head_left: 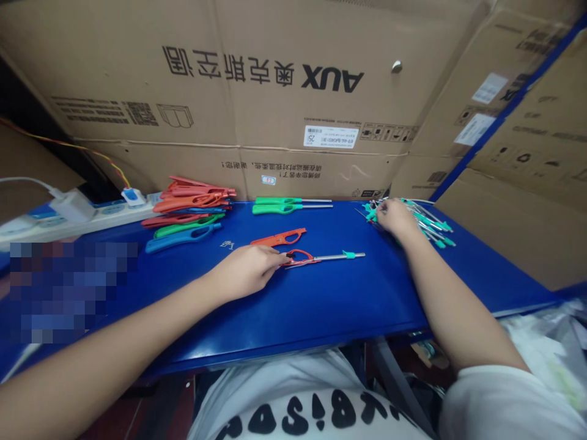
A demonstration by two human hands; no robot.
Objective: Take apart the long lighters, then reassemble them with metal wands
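My left hand [250,269] is closed on the handle end of an orange lighter half [301,255]; a metal tube [332,257] with a teal piece [349,254] on it points right from it. Just behind lies an orange handle shell [279,238], flat on the blue table. My right hand [397,217] reaches to the back right, its fingers pinched together at the near end of a pile of metal tubes with teal parts [433,223]. What those fingers hold, if anything, is hidden.
Orange, red, green and blue handle shells [192,205] are heaped at the back left. Two green lighters [288,206] lie at the back middle. A power strip [110,211] with plugs runs along the left. A cardboard wall [275,122] stands behind the blue table [321,305].
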